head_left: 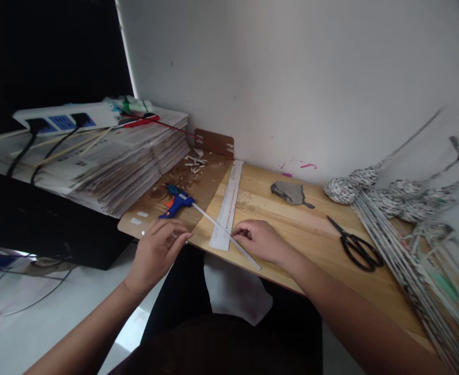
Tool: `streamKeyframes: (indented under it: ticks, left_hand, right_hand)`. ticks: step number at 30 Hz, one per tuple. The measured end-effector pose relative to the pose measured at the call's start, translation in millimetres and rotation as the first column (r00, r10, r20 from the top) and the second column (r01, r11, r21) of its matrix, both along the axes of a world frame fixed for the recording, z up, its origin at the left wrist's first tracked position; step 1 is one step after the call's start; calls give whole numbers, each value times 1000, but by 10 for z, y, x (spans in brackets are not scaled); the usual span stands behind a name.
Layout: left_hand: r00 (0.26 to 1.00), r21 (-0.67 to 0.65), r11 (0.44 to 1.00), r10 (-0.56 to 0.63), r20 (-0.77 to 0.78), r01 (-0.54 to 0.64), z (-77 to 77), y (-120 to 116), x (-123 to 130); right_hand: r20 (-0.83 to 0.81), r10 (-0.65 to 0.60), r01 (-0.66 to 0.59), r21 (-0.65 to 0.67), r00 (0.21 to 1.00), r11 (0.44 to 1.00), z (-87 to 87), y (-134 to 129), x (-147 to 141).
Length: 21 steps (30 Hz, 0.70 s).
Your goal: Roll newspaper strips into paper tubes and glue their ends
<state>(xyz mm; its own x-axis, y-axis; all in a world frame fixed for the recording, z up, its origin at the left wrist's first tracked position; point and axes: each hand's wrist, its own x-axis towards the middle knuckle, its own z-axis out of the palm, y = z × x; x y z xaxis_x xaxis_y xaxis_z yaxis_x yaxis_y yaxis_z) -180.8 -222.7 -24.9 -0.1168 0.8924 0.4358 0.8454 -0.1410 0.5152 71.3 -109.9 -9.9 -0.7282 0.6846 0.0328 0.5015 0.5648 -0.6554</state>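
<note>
My left hand (161, 247) is over the table's front edge, its thumb and fingertips drawn together in a pinch. Whatever may be between them is too small to make out. Fingers curled, my right hand (259, 239) rests beside the right edge of a long printed paper strip (227, 208); its fingertips are partly hidden. A blue glue gun (177, 202) lies just beyond my left hand on a brown board (209, 174). From its back a long whitish glue stick (245, 254) runs across the paper strip, passing close to my right fingertips.
Black-handled scissors (356, 245) and a grey cloth pouch (288, 192) lie on the wooden table (300, 260). Rolled-paper rods (397, 265) and woven paper balls (341, 190) occupy the right. At left, a newspaper stack (136, 172) bears a power strip (61, 121). Paper scraps (195, 162) litter the board.
</note>
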Motion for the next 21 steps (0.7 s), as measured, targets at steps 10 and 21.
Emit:
streamKeyframes:
  ticks: [10, 21]
  left_hand:
    - [971, 110, 984, 159, -180, -141, -184, 260, -410]
    - [982, 182, 977, -84, -168, 114, -133, 180, 49]
  right_hand:
    - [1, -61, 61, 41, 998, 997, -76, 86, -124]
    - [-70, -137, 147, 163, 988, 976, -187, 125, -167]
